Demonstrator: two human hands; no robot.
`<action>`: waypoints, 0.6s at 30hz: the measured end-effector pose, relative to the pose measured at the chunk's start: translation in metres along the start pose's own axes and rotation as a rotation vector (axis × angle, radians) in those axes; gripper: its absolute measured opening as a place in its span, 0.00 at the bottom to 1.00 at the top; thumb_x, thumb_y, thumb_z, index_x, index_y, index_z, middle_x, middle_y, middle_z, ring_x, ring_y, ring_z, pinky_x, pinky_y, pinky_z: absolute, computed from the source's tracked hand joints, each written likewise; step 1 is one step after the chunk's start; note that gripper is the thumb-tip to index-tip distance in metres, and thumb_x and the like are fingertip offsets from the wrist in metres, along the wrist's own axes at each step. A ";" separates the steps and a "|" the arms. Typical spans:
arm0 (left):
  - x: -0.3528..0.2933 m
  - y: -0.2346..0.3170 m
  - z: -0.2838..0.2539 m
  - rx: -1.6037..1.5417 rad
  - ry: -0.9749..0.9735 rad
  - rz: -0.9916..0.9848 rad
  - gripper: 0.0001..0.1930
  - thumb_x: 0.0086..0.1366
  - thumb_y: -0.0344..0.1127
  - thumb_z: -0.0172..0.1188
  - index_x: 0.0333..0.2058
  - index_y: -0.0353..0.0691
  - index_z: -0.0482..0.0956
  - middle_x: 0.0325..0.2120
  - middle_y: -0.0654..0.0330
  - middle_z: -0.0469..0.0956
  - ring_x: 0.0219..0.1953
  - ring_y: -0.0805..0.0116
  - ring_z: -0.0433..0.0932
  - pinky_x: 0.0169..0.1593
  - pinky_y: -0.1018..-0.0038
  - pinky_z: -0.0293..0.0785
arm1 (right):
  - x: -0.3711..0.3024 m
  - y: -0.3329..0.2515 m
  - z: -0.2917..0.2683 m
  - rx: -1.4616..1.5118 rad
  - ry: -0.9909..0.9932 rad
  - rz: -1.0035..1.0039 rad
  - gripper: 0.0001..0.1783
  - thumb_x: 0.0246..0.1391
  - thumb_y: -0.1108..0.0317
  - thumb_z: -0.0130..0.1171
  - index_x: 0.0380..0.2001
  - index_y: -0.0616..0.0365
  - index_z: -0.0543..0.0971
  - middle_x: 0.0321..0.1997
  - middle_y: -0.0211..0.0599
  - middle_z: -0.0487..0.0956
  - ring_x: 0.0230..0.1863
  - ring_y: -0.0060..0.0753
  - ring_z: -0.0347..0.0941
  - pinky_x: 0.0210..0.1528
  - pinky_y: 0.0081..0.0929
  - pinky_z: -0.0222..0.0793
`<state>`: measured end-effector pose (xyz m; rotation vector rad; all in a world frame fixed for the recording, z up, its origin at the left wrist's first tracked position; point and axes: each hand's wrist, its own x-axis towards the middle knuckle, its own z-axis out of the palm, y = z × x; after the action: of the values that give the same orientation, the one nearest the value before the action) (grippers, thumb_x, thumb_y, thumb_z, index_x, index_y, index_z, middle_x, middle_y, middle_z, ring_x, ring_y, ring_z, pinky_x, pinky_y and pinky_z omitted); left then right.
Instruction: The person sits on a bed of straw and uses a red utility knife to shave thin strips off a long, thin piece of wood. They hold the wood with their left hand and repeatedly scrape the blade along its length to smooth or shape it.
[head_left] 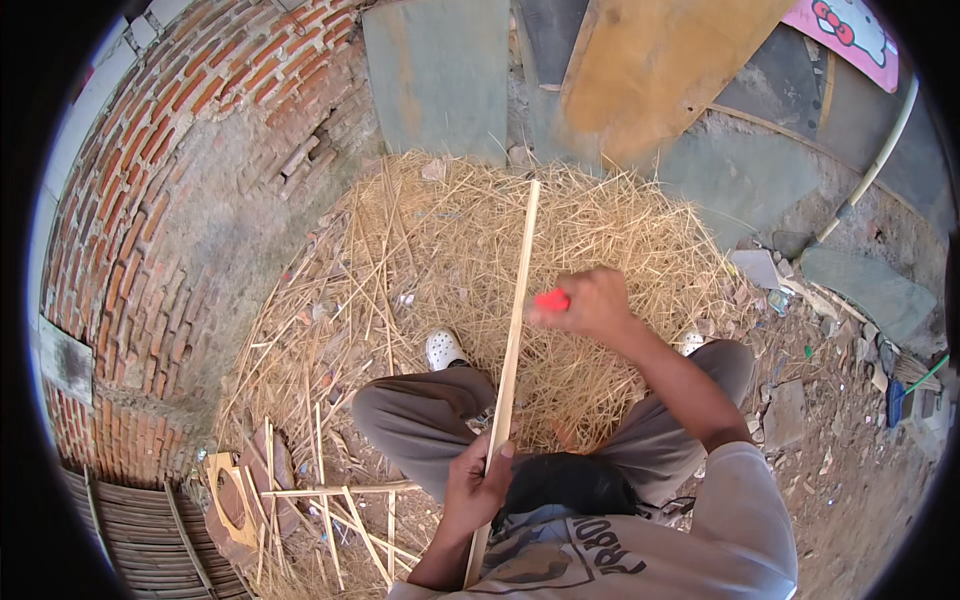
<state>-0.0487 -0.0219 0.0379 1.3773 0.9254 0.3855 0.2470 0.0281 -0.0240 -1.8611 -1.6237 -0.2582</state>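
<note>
A long, pale strip of wood or bamboo (517, 320) runs up the middle of the view, its far end over the straw. My left hand (478, 485) is closed around its lower part, thumb on top. The strip's near end passes below that hand along my shirt. To the right of the strip, my right hand (594, 304) is closed on a small red object (552, 300), perhaps a tool handle. Motion blur hides its kind, and I cannot tell whether it touches the strip. Both of my knees are bent outward on either side.
A wide heap of straw-like shavings (430, 230) covers the ground ahead. Several thin strips (330, 520) lie at lower left beside a brick wall (150, 250). Boards (440, 80) lean at the back. Rubble (785, 410) and a blue-headed tool (894, 404) are at right.
</note>
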 end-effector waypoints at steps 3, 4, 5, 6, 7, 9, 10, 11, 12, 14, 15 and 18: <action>0.000 -0.015 0.002 0.020 -0.086 -0.044 0.15 0.72 0.34 0.52 0.54 0.39 0.75 0.14 0.74 0.65 0.15 0.87 0.61 0.18 0.84 0.54 | 0.011 0.050 -0.003 -0.024 -0.019 0.365 0.41 0.49 0.23 0.50 0.10 0.52 0.74 0.05 0.29 0.66 0.08 0.30 0.65 0.16 0.32 0.64; -0.001 -0.015 0.001 0.007 -0.084 -0.044 0.15 0.72 0.34 0.51 0.54 0.39 0.74 0.13 0.74 0.64 0.14 0.87 0.61 0.17 0.84 0.54 | 0.008 0.051 -0.007 -0.029 -0.004 0.356 0.41 0.48 0.23 0.50 0.10 0.52 0.74 0.05 0.30 0.67 0.08 0.30 0.65 0.16 0.32 0.64; 0.000 -0.011 0.001 -0.004 -0.078 -0.038 0.15 0.72 0.33 0.51 0.55 0.39 0.74 0.13 0.74 0.64 0.14 0.87 0.61 0.17 0.84 0.54 | 0.010 0.052 -0.012 -0.033 0.017 0.341 0.41 0.48 0.23 0.50 0.10 0.53 0.75 0.05 0.30 0.67 0.08 0.30 0.66 0.16 0.31 0.64; 0.000 -0.012 0.003 -0.029 -0.074 -0.038 0.15 0.72 0.33 0.51 0.55 0.39 0.74 0.12 0.74 0.64 0.13 0.87 0.61 0.16 0.84 0.54 | 0.006 0.040 -0.013 -0.011 -0.025 0.282 0.41 0.47 0.23 0.51 0.10 0.53 0.75 0.06 0.31 0.68 0.09 0.31 0.66 0.16 0.31 0.64; 0.003 -0.010 0.003 -0.049 -0.074 -0.031 0.15 0.72 0.33 0.51 0.55 0.38 0.74 0.13 0.73 0.64 0.13 0.87 0.61 0.16 0.84 0.55 | -0.001 0.022 -0.012 0.012 -0.066 0.223 0.41 0.46 0.23 0.52 0.10 0.52 0.74 0.06 0.31 0.69 0.09 0.31 0.67 0.16 0.31 0.64; 0.013 -0.002 0.000 -0.073 -0.072 -0.013 0.15 0.72 0.33 0.50 0.55 0.38 0.74 0.13 0.73 0.64 0.12 0.86 0.60 0.16 0.84 0.55 | -0.015 -0.004 -0.009 0.048 -0.065 0.073 0.41 0.43 0.21 0.53 0.11 0.52 0.75 0.08 0.33 0.70 0.10 0.36 0.69 0.16 0.33 0.64; 0.014 0.000 0.001 -0.083 -0.062 -0.009 0.15 0.72 0.33 0.51 0.54 0.38 0.74 0.12 0.72 0.64 0.11 0.85 0.60 0.15 0.84 0.55 | -0.020 -0.013 -0.008 0.071 -0.063 -0.001 0.41 0.41 0.20 0.53 0.11 0.51 0.75 0.08 0.34 0.71 0.10 0.38 0.69 0.16 0.33 0.65; 0.014 0.001 0.003 -0.096 -0.050 -0.004 0.14 0.72 0.34 0.51 0.53 0.37 0.75 0.11 0.71 0.64 0.11 0.85 0.60 0.15 0.84 0.55 | -0.022 -0.018 -0.010 0.096 -0.064 -0.016 0.40 0.40 0.21 0.54 0.11 0.51 0.75 0.08 0.34 0.70 0.10 0.39 0.69 0.16 0.33 0.65; 0.014 0.003 0.004 -0.109 -0.038 0.001 0.14 0.71 0.34 0.52 0.52 0.37 0.75 0.10 0.70 0.64 0.10 0.84 0.60 0.14 0.83 0.55 | -0.023 -0.022 -0.013 0.122 -0.065 -0.031 0.40 0.39 0.21 0.55 0.10 0.51 0.75 0.08 0.34 0.70 0.10 0.39 0.69 0.16 0.33 0.65; 0.017 0.000 0.002 -0.096 -0.051 -0.006 0.15 0.72 0.33 0.51 0.54 0.37 0.74 0.12 0.71 0.64 0.11 0.85 0.60 0.15 0.84 0.56 | -0.024 -0.023 -0.012 0.128 -0.035 -0.059 0.39 0.38 0.21 0.57 0.10 0.51 0.75 0.08 0.33 0.70 0.10 0.39 0.68 0.16 0.34 0.64; 0.017 -0.002 0.003 -0.091 -0.059 -0.016 0.15 0.72 0.33 0.50 0.55 0.38 0.73 0.13 0.72 0.64 0.12 0.86 0.59 0.15 0.84 0.56 | -0.024 -0.020 -0.011 0.108 -0.003 -0.073 0.39 0.38 0.21 0.58 0.09 0.50 0.75 0.07 0.32 0.70 0.10 0.38 0.68 0.16 0.34 0.64; 0.020 -0.001 0.005 -0.095 -0.057 -0.007 0.15 0.72 0.33 0.51 0.55 0.37 0.73 0.13 0.72 0.64 0.12 0.86 0.59 0.15 0.85 0.56 | -0.025 -0.020 -0.012 0.106 -0.010 -0.066 0.39 0.37 0.22 0.59 0.08 0.50 0.74 0.07 0.31 0.69 0.10 0.37 0.68 0.16 0.34 0.63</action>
<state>-0.0328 -0.0113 0.0294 1.2918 0.8543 0.3781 0.2257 0.0018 -0.0213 -1.7344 -1.6748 -0.1871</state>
